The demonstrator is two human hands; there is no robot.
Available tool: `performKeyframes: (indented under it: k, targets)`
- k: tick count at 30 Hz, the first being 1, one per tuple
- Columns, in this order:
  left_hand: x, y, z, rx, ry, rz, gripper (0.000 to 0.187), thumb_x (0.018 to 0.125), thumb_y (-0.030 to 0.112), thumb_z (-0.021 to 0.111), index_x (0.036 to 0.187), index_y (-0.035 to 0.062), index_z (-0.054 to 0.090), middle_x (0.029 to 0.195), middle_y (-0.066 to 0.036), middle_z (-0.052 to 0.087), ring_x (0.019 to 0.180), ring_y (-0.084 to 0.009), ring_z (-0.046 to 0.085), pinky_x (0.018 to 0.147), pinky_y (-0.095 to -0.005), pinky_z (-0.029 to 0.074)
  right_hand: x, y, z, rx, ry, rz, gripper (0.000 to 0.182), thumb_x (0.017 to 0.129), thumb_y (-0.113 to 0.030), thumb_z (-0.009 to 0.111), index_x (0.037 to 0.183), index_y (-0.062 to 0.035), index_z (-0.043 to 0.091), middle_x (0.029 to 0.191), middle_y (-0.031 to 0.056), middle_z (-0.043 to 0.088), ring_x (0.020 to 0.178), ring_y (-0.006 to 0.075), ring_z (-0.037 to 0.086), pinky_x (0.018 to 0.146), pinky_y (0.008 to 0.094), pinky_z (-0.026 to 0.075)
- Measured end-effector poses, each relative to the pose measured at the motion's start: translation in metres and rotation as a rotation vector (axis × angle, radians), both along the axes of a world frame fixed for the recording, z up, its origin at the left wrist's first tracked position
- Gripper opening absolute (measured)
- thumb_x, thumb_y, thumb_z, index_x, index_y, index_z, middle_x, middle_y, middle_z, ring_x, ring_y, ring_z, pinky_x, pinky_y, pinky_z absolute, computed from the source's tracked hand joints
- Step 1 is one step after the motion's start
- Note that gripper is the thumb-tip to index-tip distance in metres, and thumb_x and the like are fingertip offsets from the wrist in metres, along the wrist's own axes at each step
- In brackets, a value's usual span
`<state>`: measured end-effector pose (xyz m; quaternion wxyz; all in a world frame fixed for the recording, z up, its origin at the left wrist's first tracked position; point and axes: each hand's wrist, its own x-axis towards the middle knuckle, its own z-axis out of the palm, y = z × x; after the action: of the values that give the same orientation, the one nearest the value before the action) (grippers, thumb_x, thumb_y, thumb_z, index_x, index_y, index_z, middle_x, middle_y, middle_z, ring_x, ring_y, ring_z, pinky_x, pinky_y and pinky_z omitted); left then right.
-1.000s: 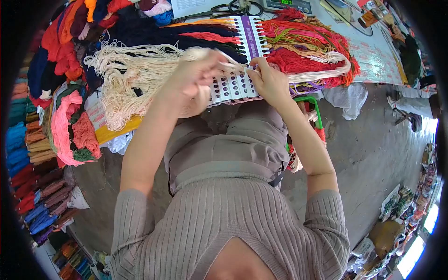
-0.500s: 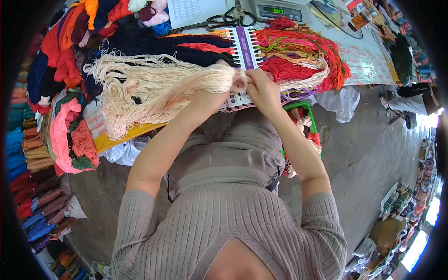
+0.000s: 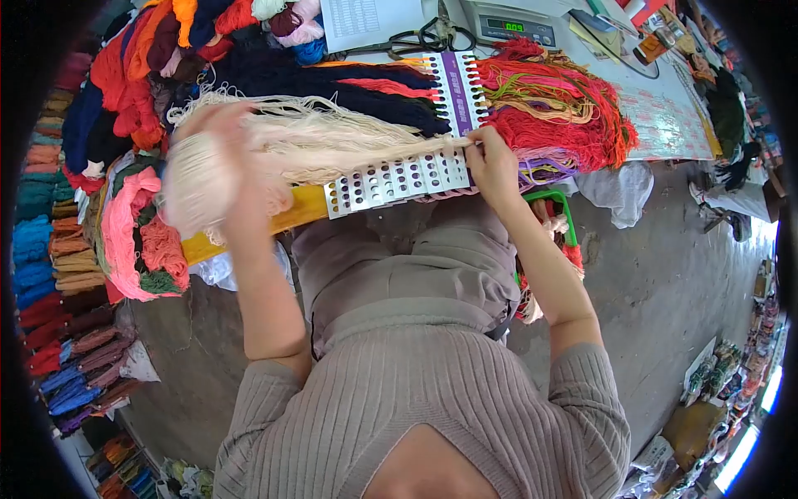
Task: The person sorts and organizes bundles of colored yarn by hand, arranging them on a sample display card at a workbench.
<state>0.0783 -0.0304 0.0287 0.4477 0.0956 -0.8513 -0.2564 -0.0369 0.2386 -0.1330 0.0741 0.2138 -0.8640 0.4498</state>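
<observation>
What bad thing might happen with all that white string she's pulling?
The cream yarn bundle is stretched between the left hand and the right hand, which pinches it at the punched card. A hard pull might tear that hole or slip the strands free. Its loose fringe could also tangle with the red threads nearby.

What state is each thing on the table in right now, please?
Cream yarn bundle: stretched taut between both hands.
Left hand: motion-blurred, gripping the bundle's loose end.
Right hand: pinching yarn at the card.
Hole-punched card: flat, lower holes empty.
Scale: display lit.
Scissors: lying flat.
</observation>
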Motion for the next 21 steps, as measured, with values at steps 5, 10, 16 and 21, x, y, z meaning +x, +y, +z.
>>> performKeyframes:
  k: [5, 10, 16, 21]
  targets:
    - [-0.051, 0.098, -0.079, 0.686, -0.492, -0.535, 0.049, 0.077, 0.007, 0.067, 0.121, 0.0078, 0.045, 0.089, -0.007, 0.060, 0.083, -0.0178, 0.058, 0.076, -0.0289, 0.046, -0.004, 0.000, 0.000, -0.425, -0.239, -0.034, 0.010, 0.082, 0.000, 0.055, 0.091, 0.0003, 0.050, 0.066, 0.0093, 0.055, 0.056, 0.0139, 0.056, 0.051, 0.0297, 0.045]
    - [-0.065, 0.083, -0.106, 0.128, -0.690, -0.573, 0.043, 0.081, 0.009, 0.059, 0.121, 0.0069, 0.043, 0.111, -0.013, 0.054, 0.091, -0.0251, 0.056, 0.080, -0.0355, 0.045, 0.001, -0.005, 0.012, -0.027, -0.100, -0.156, 0.021, 0.075, -0.008, 0.061, 0.094, -0.0050, 0.052, 0.068, 0.0060, 0.053, 0.059, 0.0150, 0.055, 0.053, 0.0296, 0.043]
    - [-0.043, 0.015, -0.070, 0.214, -0.488, -0.480, 0.022, 0.084, 0.004, 0.054, 0.105, 0.0028, 0.056, 0.108, -0.010, 0.051, 0.092, -0.0224, 0.057, 0.079, -0.0326, 0.046, 0.012, -0.013, 0.027, 0.204, 0.251, 0.027, 0.031, 0.070, -0.026, 0.067, 0.093, -0.0089, 0.054, 0.085, 0.0082, 0.053, 0.070, 0.0277, 0.060, 0.058, 0.0379, 0.047]
    - [-0.053, 0.065, -0.086, -0.268, -0.597, -0.510, 0.025, 0.083, 0.019, 0.050, 0.105, 0.0143, 0.061, 0.095, -0.012, 0.054, 0.085, -0.0326, 0.055, 0.074, -0.0424, 0.045, 0.013, -0.012, 0.024, 0.236, 0.223, 0.016, 0.032, 0.071, -0.027, 0.067, 0.095, -0.0093, 0.054, 0.088, 0.0073, 0.054, 0.074, 0.0271, 0.060, 0.061, 0.0377, 0.048]
